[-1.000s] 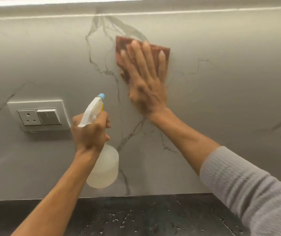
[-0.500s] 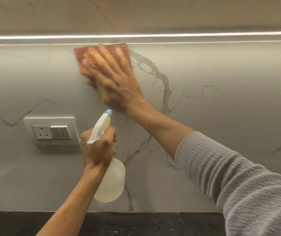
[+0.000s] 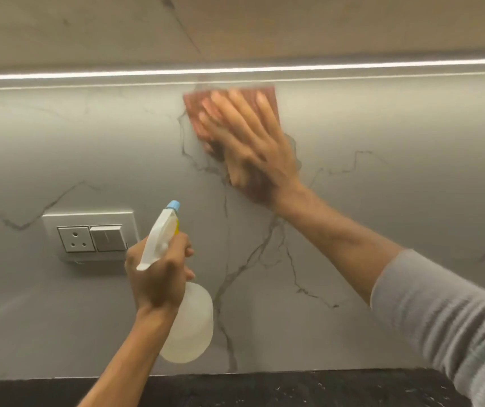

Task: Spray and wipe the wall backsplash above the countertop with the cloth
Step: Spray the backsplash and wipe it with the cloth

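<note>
Right hand [image 3: 253, 145] is flat against the backsplash [image 3: 382, 201], fingers spread out, pressing a reddish-brown cloth [image 3: 197, 113] onto the marble-look wall. The cloth sits high up, its top edge just under the light strip [image 3: 88, 76] that runs along the top of the wall. Hand and cloth are both motion-blurred, so the cloth's outline is fuzzy, but you can see it poking out above and to the left of the fingers. A grey sleeve [image 3: 447, 333] covers that forearm.

Left hand [image 3: 157, 277] is lower down and left of centre, wrapped tight around the neck of a spray bottle [image 3: 189, 324]. The bottle is clear plastic with a white trigger head and a little blue nozzle tip pointing up toward the wall.

Just left of the bottle there's a socket and switch plate [image 3: 90, 235] set in the wall. The dark countertop [image 3: 264, 389] runs along the bottom, with some pale specks on it.
</note>
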